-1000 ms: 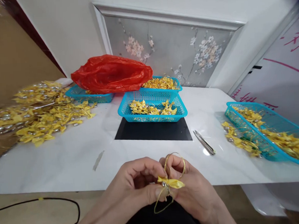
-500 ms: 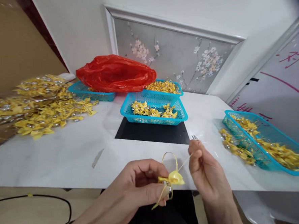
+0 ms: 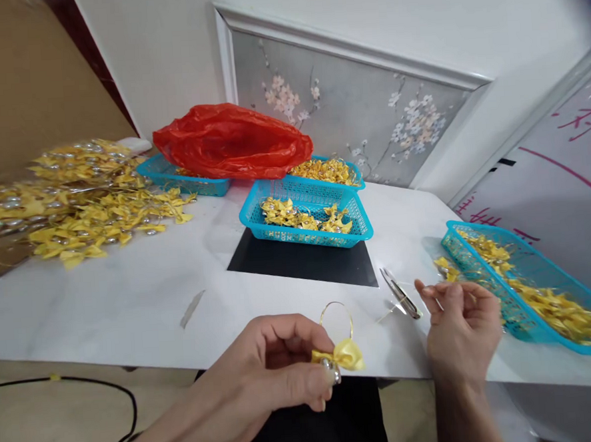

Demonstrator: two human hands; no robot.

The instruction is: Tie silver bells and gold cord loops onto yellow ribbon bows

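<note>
My left hand (image 3: 284, 368) pinches a yellow ribbon bow (image 3: 348, 355) between thumb and fingers. Silvery beads (image 3: 330, 369) sit at the bow's base, partly behind my thumb. A thin gold loop (image 3: 350, 321) rises above the bow. Over the table at the right, my right hand (image 3: 465, 330) has its fingers curled and drawn together. Whether anything small is between them is hidden. Just left of its fingertips, a pair of metal thread snips (image 3: 401, 294) lies on the table. A pale thread end (image 3: 385, 315) lies beside the snips.
A blue basket of yellow bows (image 3: 307, 241) stands on a black mat (image 3: 298, 266). Another blue basket (image 3: 552, 245) is at the right, with loose bows (image 3: 447, 269) beside it. Heaped bows (image 3: 100, 226) lie at the left. A red plastic bag (image 3: 231, 145) covers baskets behind.
My right hand has let go of the snips, which now lie on the table, and moved right. The thread ends no longer hang from the bow; my left hand stays in place.
</note>
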